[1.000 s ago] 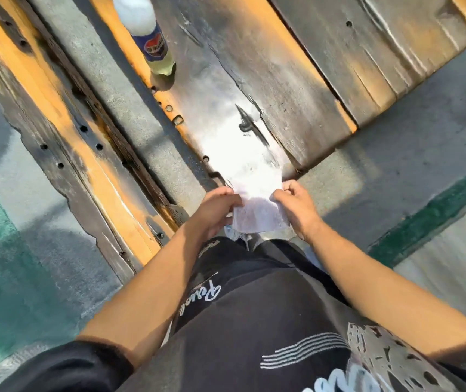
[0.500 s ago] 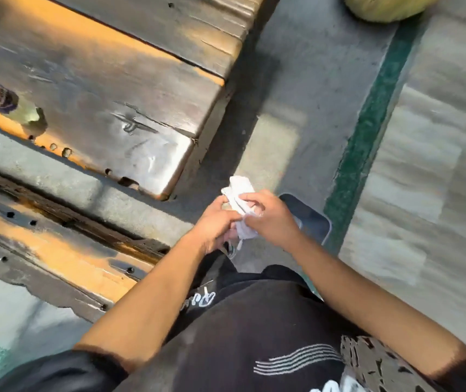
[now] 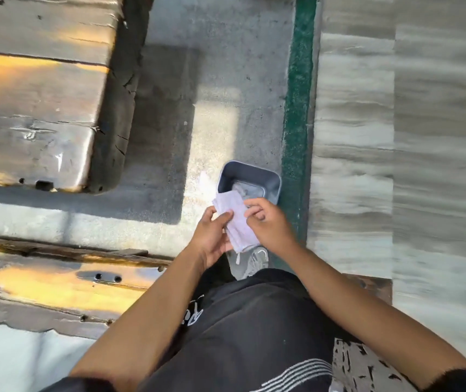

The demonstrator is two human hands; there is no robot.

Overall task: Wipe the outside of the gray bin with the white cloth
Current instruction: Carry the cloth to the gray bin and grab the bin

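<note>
A small gray bin (image 3: 271,183) stands open side up on the concrete floor, just ahead of my feet and beside a green painted stripe. Both hands hold a folded white cloth (image 3: 236,219) in the air just in front of the bin's near rim. My left hand (image 3: 212,236) grips the cloth's left edge between thumb and fingers. My right hand (image 3: 268,224) pinches its right side with curled fingers. The cloth and hands hide the bin's near wall.
A worn wooden bench top (image 3: 39,108) fills the upper left, and a lower wooden plank (image 3: 56,281) runs along the left. The green stripe (image 3: 296,108) runs up the floor beside pale paving (image 3: 395,137). My shoe (image 3: 254,261) shows below the cloth.
The view has swung right, away from the bench and its bottle, and the gray bin has come fully into sight. The cloth went from spread flat to folded between both hands.
</note>
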